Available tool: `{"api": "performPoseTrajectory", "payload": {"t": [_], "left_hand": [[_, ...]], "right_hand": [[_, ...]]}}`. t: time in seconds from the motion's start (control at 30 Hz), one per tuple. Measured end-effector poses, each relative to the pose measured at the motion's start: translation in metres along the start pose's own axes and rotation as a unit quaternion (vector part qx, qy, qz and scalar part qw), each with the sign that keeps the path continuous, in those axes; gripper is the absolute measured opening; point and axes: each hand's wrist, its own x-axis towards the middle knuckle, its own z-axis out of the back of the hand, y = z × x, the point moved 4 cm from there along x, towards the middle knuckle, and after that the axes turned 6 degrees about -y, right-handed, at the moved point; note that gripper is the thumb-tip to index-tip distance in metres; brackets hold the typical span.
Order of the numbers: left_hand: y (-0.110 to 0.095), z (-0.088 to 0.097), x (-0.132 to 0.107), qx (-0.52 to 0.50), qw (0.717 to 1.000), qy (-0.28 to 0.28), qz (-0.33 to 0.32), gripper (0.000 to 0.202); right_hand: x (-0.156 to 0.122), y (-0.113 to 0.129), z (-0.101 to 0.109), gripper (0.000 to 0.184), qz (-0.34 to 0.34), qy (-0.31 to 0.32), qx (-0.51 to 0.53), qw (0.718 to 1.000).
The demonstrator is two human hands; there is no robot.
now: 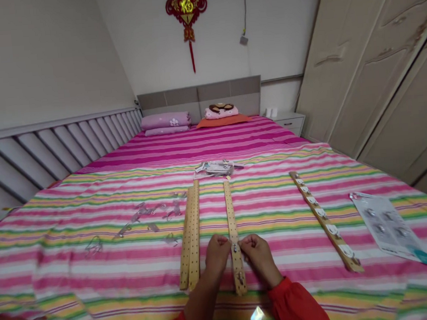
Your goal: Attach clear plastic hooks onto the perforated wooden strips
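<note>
A narrow perforated wooden strip (231,213) lies lengthwise on the striped sheet in front of me. Small metal hooks sit on its near part: one (235,248) between my hands and another (241,278) closer to me. My left hand (218,254) is closed at the strip's left edge, thumb and fingers pinched beside the upper hook. From the right side, my right hand (258,255) pinches at the same spot. What lies between the fingertips is too small to make out. Two more perforated wooden strips (190,236) lie side by side, left of my left hand.
On the right are a strip with several white-backed hooks (321,213) and a packet of hooks (387,224). Small clear plastic pieces (143,213) are scattered left. A clear plastic package (216,168) lies beyond the strips. Folded bedding (167,121) rests by the headboard; a railing (55,144) runs along the left.
</note>
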Motion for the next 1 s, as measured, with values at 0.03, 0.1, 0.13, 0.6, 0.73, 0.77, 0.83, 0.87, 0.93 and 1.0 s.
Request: {"api": "performPoseTrajectory", "payload": {"t": [0.03, 0.1, 0.13, 0.6, 0.73, 0.77, 0.83, 0.87, 0.93, 1.0], "left_hand": [[-0.001, 0.000, -0.001, -0.001, 1.000, 0.000, -0.001, 0.014], [-0.004, 0.000, -0.003, -0.006, 1.000, 0.006, -0.001, 0.012], [-0.007, 0.001, -0.006, -0.009, 1.000, 0.012, -0.002, 0.012], [-0.022, 0.186, -0.003, 0.117, 0.943, -0.187, -0.251, 0.021], [-0.017, 0.201, 0.007, 0.264, 0.869, -0.209, -0.363, 0.022], [-0.017, 0.199, 0.008, 0.291, 0.855, -0.210, -0.375, 0.024], [-0.019, 0.193, 0.011, 0.331, 0.837, -0.205, -0.385, 0.027], [-0.020, 0.190, 0.013, 0.344, 0.833, -0.198, -0.386, 0.026], [-0.022, 0.185, 0.018, 0.352, 0.835, -0.184, -0.381, 0.022], [-0.024, 0.186, 0.023, 0.334, 0.848, -0.183, -0.367, 0.016]], "right_hand": [[0.000, 0.001, 0.000, 0.025, -0.001, 0.002, 0.001, 1.000], [-0.001, 0.002, 0.000, 0.027, 0.001, 0.007, 0.004, 1.000], [-0.002, 0.003, 0.000, 0.028, 0.002, 0.010, 0.006, 1.000], [-0.016, 0.023, 0.007, 0.034, -0.011, -0.007, 0.051, 0.999], [-0.028, 0.058, -0.020, 0.023, 0.044, 0.049, 0.009, 0.998], [-0.032, 0.066, -0.031, 0.021, 0.058, 0.078, -0.005, 0.995], [-0.039, 0.076, -0.056, 0.019, 0.072, 0.136, -0.035, 0.987], [-0.041, 0.078, -0.068, 0.018, 0.072, 0.161, -0.050, 0.983], [-0.045, 0.076, -0.090, 0.013, 0.074, 0.193, -0.074, 0.976], [-0.046, 0.071, -0.109, 0.005, 0.083, 0.205, -0.092, 0.971]]}}
